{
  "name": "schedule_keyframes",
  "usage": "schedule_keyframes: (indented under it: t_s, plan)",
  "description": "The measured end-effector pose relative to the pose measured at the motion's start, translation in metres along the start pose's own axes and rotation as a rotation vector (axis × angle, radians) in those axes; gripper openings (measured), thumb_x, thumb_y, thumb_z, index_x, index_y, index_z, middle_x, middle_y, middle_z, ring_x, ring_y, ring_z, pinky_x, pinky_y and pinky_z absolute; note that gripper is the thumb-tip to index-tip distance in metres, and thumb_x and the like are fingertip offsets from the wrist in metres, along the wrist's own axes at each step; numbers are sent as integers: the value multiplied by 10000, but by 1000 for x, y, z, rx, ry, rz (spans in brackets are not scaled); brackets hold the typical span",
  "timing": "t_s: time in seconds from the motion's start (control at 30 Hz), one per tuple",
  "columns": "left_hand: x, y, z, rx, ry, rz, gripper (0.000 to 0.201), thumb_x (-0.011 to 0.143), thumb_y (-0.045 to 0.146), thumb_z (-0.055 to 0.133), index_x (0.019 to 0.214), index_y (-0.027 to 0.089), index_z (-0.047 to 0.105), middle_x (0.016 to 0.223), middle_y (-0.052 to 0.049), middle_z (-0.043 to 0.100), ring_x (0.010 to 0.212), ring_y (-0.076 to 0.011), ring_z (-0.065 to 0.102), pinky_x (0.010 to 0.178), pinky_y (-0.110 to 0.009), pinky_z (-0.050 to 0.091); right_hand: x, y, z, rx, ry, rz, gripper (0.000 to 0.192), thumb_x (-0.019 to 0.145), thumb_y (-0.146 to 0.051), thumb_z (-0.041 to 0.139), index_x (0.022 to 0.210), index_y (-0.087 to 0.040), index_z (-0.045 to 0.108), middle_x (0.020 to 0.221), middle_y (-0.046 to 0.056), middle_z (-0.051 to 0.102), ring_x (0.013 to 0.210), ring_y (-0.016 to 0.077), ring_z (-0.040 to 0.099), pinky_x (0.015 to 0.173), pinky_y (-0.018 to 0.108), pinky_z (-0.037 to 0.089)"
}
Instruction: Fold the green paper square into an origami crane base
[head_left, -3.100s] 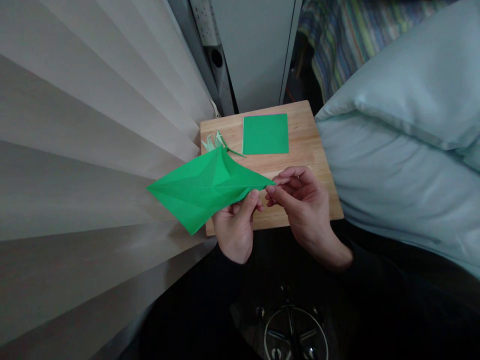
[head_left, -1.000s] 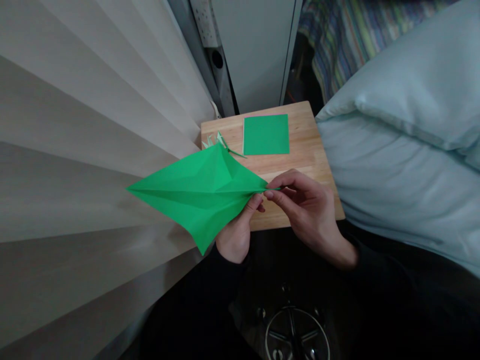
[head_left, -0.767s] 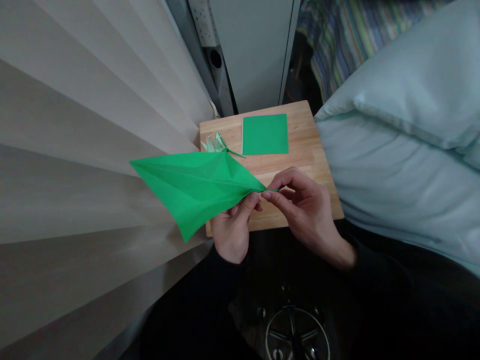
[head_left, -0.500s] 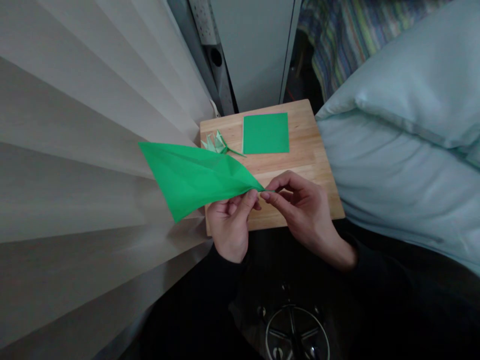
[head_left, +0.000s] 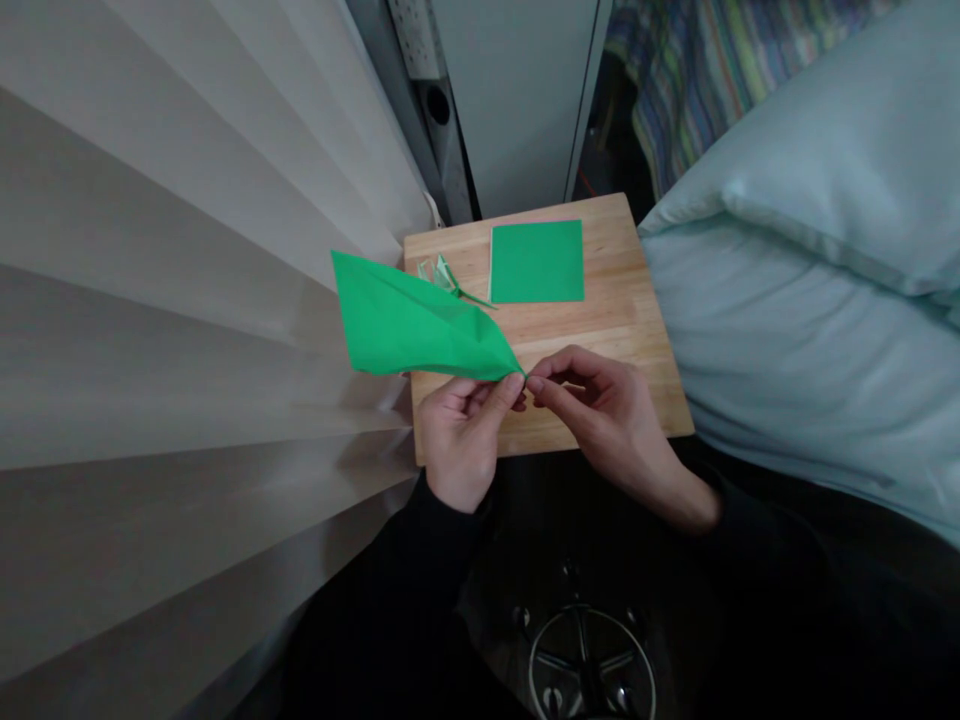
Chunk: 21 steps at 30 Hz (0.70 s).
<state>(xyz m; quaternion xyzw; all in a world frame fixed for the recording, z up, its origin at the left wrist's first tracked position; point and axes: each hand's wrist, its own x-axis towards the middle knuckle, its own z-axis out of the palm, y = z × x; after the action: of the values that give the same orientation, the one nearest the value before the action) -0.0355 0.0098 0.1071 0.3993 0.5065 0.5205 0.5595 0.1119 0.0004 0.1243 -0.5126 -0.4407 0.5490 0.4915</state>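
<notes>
A creased sheet of green origami paper [head_left: 420, 325] is held above the small wooden table, its wide end spreading to the upper left. It narrows to a gathered, twisted point between my hands. My left hand [head_left: 465, 435] is closed, thumb on top, pinching the paper just left of that tip. With thumb and fingertips, my right hand [head_left: 600, 405] pinches the very tip, which its fingers mostly cover. Behind the sheet lies a folded green and pale paper piece [head_left: 444, 275] with a thin stem, partly hidden.
A stack of square green paper [head_left: 537, 262] lies on the wooden tabletop [head_left: 630, 320]. A pale curtain [head_left: 187, 360] hangs close on the left, and light blue bedding [head_left: 780, 330] borders the right. A grey cabinet [head_left: 517, 100] stands behind. Below is a wheeled chrome base [head_left: 592, 665].
The wide end of the green paper has turned and swung right and up, so it looks narrower. Both hands keep their pinch near the tip. The view has shifted slightly.
</notes>
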Motion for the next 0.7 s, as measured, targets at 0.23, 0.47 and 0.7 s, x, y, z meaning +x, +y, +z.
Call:
schedule_keyframes:
  t_s: [0.23,0.47,0.7]
  plan:
    - [4,-2,-3,74,-33,28,181,793,361,865,773,194,796,699,-26,757,651,-151,708,656,-272,577,4,5,0,68,8,47,312,782,-474,862,825,-190,740,795,34,761,752,185,713,679,322,560]
    - [7,-4,-3,103,21,50,260,776,401,876,741,179,745,652,-4,710,605,-130,667,618,-251,551,4,8,0,-46,25,22,295,803,-466,836,788,-192,726,783,31,740,748,180,685,647,307,537]
    - [13,-6,-10,84,67,9,270,775,413,874,765,186,729,668,15,701,575,-106,645,595,-227,519,7,11,-5,-135,-116,33,206,846,-378,772,773,-193,718,753,13,737,711,166,670,690,318,529]
